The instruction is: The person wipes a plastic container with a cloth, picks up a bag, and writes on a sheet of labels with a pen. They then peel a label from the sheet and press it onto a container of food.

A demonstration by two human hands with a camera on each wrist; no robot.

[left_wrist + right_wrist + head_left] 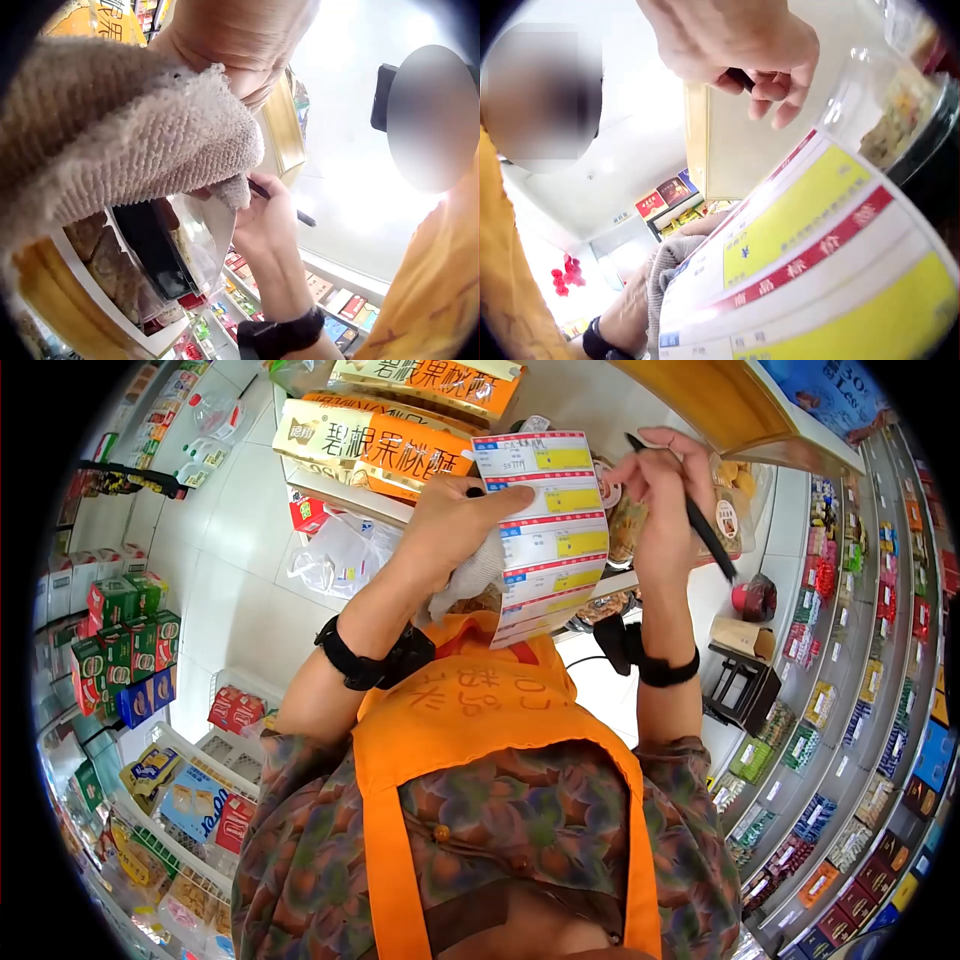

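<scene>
Left hand (450,532): pinching the label sheet (550,545), thumb on top, cloth (474,572) hanging underneath
Right hand (664,495): fingers curled round a pen (708,538), just beside the sheet

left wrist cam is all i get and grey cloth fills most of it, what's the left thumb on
Observer: A sheet of printed labels; in the head view the left hand pinches it near the top.
Operator: anything handwritten on it
Observer: Yes, dark pen strokes show on the top label.
Operator: is the pen touching it
Observer: No, the head view shows the pen, held in the right hand, clear of the sheet's right edge.
</scene>
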